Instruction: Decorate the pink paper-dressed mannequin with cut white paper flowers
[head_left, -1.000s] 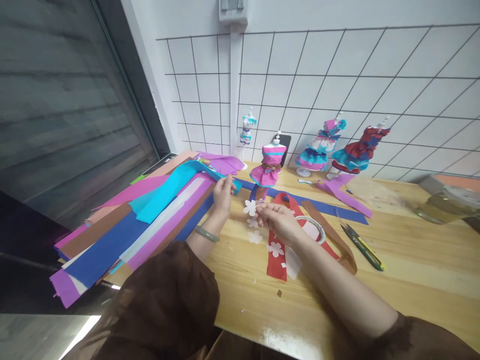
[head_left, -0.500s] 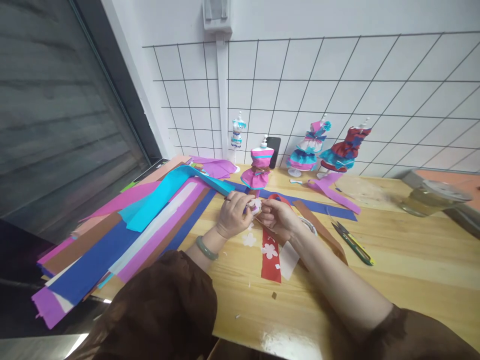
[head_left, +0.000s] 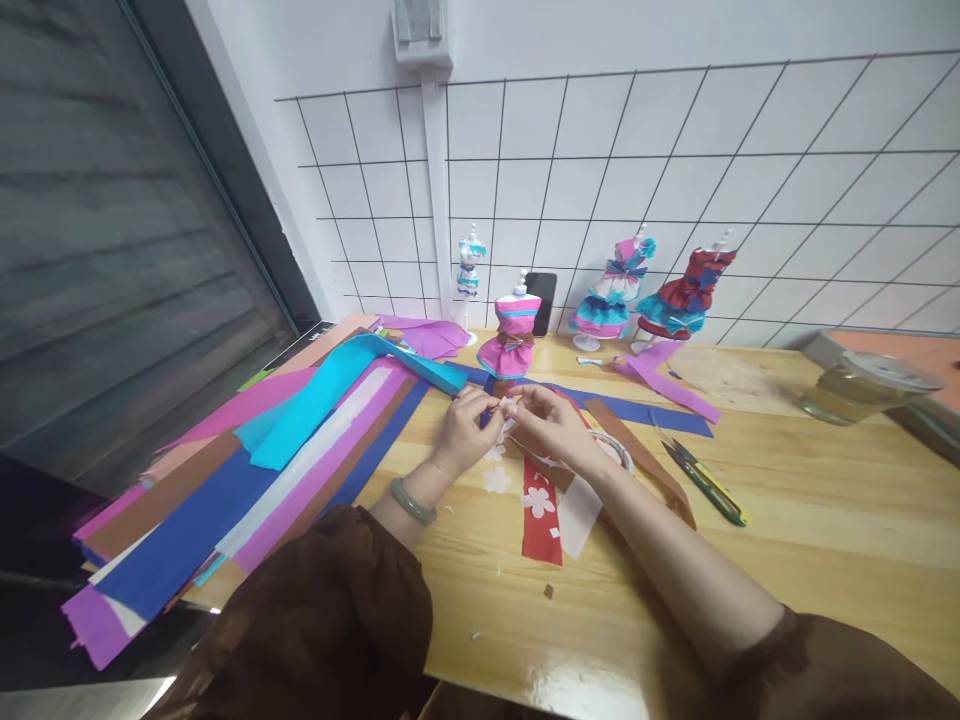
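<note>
My left hand and my right hand meet over the middle of the table. Their fingertips pinch a small white flower cutout, partly hidden by the fingers. Just beyond stands a mini dress form in a pink dress. Below my hands, loose white flower cutouts lie on the wood. Another white flower rests on a red fabric strip, with a white piece beside it. A roll of tape sits partly behind my right forearm.
Coloured fabric strips are piled at the left. Green-yellow thread snips lie at the right, near a glass bowl. Dressed forms and a dark phone stand against the tiled wall.
The fingers of my right hand have uncurled from a tighter fold into a longer pinch at the white flower cutout. Both hands stay in nearly the same place, and the view has shifted slightly.
</note>
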